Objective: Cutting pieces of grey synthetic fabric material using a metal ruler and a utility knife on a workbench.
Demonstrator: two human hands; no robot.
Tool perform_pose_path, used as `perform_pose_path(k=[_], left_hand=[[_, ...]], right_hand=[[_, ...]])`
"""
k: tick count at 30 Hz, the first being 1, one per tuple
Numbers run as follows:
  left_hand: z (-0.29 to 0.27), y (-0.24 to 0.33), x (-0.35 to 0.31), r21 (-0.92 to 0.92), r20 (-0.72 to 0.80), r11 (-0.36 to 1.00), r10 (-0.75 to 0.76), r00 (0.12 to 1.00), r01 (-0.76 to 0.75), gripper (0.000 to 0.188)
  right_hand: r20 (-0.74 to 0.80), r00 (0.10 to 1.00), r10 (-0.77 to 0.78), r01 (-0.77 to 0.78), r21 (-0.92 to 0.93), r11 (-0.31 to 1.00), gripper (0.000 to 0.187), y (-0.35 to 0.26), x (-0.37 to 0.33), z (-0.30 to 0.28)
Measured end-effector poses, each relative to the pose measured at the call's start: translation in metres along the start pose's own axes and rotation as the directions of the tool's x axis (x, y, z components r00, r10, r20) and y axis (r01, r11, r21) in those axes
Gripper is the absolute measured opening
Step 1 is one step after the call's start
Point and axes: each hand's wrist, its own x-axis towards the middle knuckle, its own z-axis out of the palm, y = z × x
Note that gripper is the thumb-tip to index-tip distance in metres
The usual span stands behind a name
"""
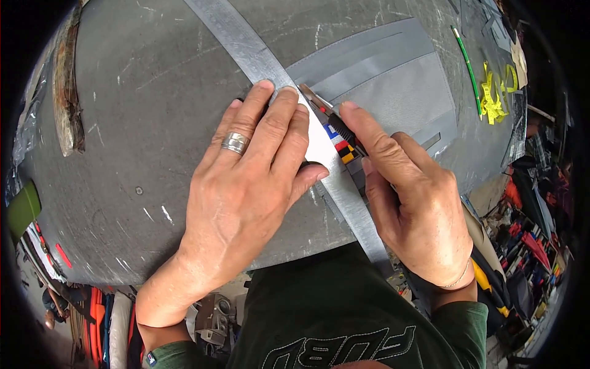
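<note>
A long metal ruler (353,206) lies slantwise over the work table, from the far edge to the near edge. My left hand (239,166), with a ring on one finger, presses on it with fingers stretched out. My right hand (412,190) is closed round a knife (341,125) with a dark ribbed grip. Its narrow blade points away and to the left, close along the ruler's right edge. Under the ruler and knife lies a stitched grey fabric panel (393,86) with several layered bands. Beside the knife, a multicoloured patterned patch (345,149) shows, partly covered by the ruler.
The dark grey table (141,123) carries scratches and pale marks. A worn wooden strip (67,80) lies at the far left. At the right are a green pencil (468,74) and a yellow measuring tape (490,98). Coloured rolls and tools crowd the floor beyond the table.
</note>
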Motion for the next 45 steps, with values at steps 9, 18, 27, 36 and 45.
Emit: perform_pose_path(k=[9, 18, 27, 36, 45], left_hand=[[0.002, -0.001, 0.001, -0.006, -0.008, 1.0, -0.008, 1.0, 0.008, 0.06], [0.003, 0.001, -0.001, 0.031, -0.048, 0.999, 0.034, 0.998, -0.032, 0.058], [0.005, 0.005, -0.011, 0.067, -0.077, 0.998, -0.007, 0.997, 0.012, 0.059], [0.0, 0.015, -0.005, 0.079, -0.053, 0.995, -0.051, 0.997, 0.056, 0.061], [-0.002, 0.016, 0.001, 0.066, -0.023, 0.997, -0.039, 0.999, 0.041, 0.061]], right_hand=[[-0.006, 1.0, -0.002, 0.002, 0.01, 1.0, 0.061, 0.004, -0.001, 0.003], [0.023, 1.0, -0.005, -0.016, 0.799, 0.601, 0.059, 0.039, -0.013, -0.024], [-0.12, 0.985, -0.127, 0.172, 0.544, 0.821, 0.043, 0.072, 0.071, -0.059], [-0.367, 0.821, -0.437, 0.509, 0.817, 0.271, 0.034, -0.011, 0.151, -0.014], [-0.136, 0.983, 0.124, 0.036, 0.801, 0.597, 0.052, -0.042, 0.175, 0.05]])
